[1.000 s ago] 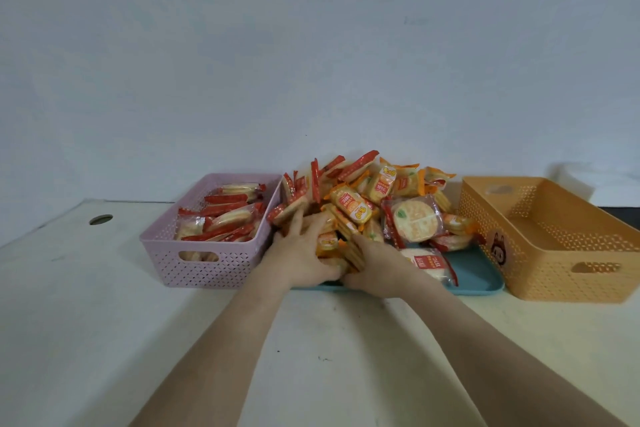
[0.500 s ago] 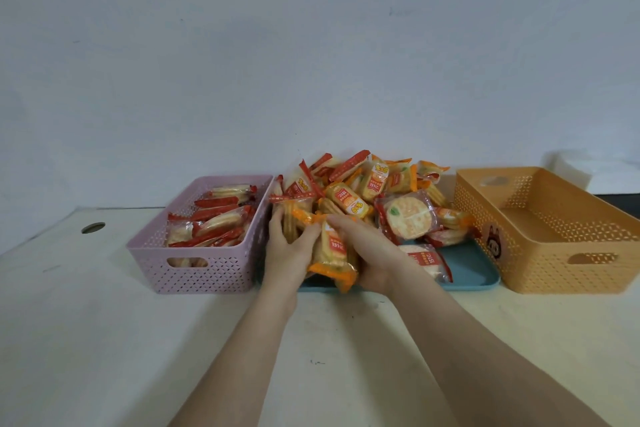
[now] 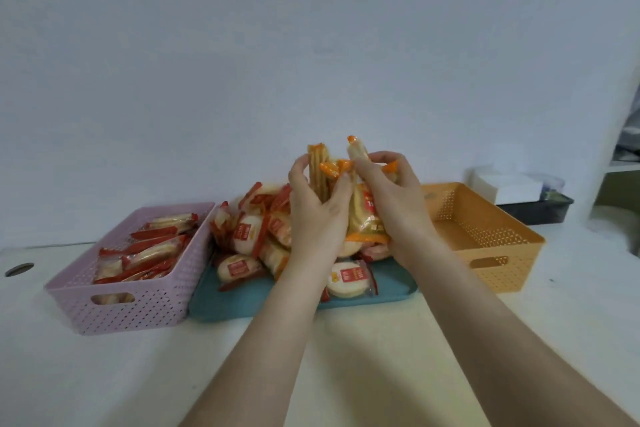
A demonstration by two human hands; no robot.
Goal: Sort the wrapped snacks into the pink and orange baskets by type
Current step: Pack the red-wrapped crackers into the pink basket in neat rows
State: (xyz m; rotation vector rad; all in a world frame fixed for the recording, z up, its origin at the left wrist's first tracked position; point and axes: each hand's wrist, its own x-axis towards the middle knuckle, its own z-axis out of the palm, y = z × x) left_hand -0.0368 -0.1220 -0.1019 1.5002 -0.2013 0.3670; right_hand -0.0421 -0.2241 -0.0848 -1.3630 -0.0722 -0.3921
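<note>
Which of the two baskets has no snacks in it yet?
The orange basket, right of the tray, is empty. The pink basket, on the left, already holds red-wrapped snacks.

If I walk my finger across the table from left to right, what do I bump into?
Table hole → pink basket → blue tray with the snack pile → orange basket → white box.

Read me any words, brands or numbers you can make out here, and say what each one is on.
Nothing can be read.
Red labels on the snacks on the tray, such as this packet: print too blurred.
Packets held by the left hand and right hand: blurred.
Pink basket, orange basket: no text visible.
</note>
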